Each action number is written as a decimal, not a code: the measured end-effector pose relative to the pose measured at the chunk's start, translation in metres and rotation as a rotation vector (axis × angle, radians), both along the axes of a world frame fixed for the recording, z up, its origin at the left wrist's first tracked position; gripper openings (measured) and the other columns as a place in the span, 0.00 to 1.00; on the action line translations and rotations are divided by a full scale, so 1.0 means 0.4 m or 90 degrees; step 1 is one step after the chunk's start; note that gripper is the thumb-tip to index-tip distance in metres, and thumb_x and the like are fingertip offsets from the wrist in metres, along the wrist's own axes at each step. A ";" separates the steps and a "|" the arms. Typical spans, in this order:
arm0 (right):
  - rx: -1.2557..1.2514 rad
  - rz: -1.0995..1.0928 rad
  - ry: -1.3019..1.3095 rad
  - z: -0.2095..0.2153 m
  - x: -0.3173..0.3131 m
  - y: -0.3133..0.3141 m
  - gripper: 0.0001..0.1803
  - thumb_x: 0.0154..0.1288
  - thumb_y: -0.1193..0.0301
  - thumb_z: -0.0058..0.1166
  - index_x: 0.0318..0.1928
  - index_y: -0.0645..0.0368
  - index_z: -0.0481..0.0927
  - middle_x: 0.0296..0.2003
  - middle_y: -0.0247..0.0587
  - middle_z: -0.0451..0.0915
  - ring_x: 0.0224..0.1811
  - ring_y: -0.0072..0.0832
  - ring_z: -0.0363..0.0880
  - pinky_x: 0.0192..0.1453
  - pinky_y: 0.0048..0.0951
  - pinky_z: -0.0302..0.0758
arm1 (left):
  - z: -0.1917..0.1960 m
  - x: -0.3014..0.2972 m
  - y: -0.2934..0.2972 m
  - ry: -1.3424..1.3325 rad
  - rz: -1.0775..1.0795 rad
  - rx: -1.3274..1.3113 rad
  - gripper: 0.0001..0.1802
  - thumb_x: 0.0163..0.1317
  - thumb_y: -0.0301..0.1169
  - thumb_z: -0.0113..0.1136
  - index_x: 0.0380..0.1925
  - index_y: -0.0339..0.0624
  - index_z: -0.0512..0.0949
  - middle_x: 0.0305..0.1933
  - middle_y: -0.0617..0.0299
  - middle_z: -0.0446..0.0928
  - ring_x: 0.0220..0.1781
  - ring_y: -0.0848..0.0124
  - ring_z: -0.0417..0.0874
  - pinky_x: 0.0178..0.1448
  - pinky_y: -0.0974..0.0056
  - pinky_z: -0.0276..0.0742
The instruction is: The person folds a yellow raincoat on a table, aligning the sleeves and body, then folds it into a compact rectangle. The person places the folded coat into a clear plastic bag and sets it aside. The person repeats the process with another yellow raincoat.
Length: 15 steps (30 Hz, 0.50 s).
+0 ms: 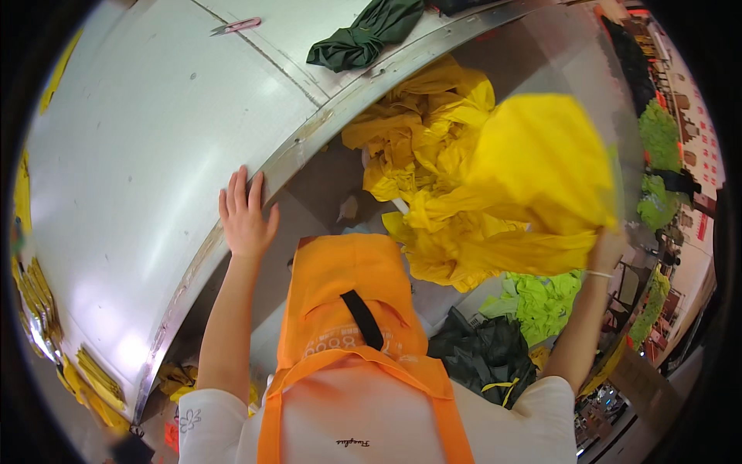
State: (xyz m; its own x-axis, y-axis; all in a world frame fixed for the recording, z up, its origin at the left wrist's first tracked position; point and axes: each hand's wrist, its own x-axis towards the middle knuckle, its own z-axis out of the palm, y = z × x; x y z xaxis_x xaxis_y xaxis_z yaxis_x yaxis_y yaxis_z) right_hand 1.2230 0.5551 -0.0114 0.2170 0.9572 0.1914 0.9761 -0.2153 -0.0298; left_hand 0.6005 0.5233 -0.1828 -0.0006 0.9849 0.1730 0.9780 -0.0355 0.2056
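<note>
My left hand [249, 213] lies on the edge of the white table [162, 155], fingers stretched out and holding nothing. Out to the right, my right hand [607, 249] grips a piece of yellow fabric [541, 162], which is lifted and smeared by motion; the fabric partly hides its fingers. Under and beside it, more crumpled yellow fabric [425, 131] is heaped beyond the table's edge. I cannot make out where the held piece ends and the heap begins.
On the tabletop are thread snips [236, 26] with a pink handle and a knotted dark green cloth bundle [367, 35]. Dark green fabric [491, 352] and lime green fabric [545, 301] lie low at right. Folded yellow pieces [97, 383] are at lower left.
</note>
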 end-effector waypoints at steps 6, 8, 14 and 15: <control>0.274 0.137 0.498 0.546 -0.543 -0.132 0.14 0.57 0.79 0.41 0.42 0.68 0.76 0.34 0.38 0.75 0.32 0.25 0.72 0.39 0.22 0.70 | 0.100 0.015 0.033 -0.609 -0.064 -0.202 0.41 0.54 0.49 0.63 0.65 0.42 0.61 0.69 0.51 0.58 0.71 0.58 0.58 0.72 0.52 0.48; 0.236 0.435 0.378 0.462 -0.734 -0.174 0.18 0.54 0.76 0.48 0.47 0.66 0.75 0.39 0.42 0.76 0.36 0.32 0.75 0.40 0.26 0.72 | 0.247 0.024 0.008 -0.790 -0.177 -0.202 0.49 0.54 0.58 0.60 0.68 0.41 0.55 0.71 0.49 0.55 0.72 0.58 0.55 0.72 0.52 0.51; -0.261 0.782 0.365 0.262 -1.268 -0.475 0.18 0.56 0.64 0.56 0.46 0.56 0.78 0.40 0.44 0.78 0.49 0.35 0.75 0.44 0.37 0.75 | 0.450 -0.030 -0.136 -1.360 -0.354 0.049 0.43 0.55 0.55 0.55 0.64 0.42 0.55 0.67 0.53 0.56 0.68 0.61 0.57 0.67 0.59 0.57; -0.223 0.855 0.407 0.228 -1.285 -0.502 0.18 0.57 0.63 0.56 0.47 0.56 0.78 0.41 0.43 0.78 0.50 0.35 0.75 0.45 0.37 0.75 | 0.463 -0.051 -0.169 -1.385 -0.331 0.086 0.42 0.55 0.54 0.55 0.63 0.42 0.56 0.66 0.53 0.57 0.67 0.62 0.58 0.66 0.59 0.58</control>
State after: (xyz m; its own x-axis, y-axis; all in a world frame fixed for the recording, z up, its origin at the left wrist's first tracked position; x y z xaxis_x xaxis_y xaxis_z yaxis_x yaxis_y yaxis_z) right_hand 0.7090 0.3542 0.0799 -0.8648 0.4836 0.1352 0.2931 0.7048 -0.6460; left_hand 0.5801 0.4559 0.0024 -0.0495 0.9483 0.3135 -0.7658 -0.2375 0.5976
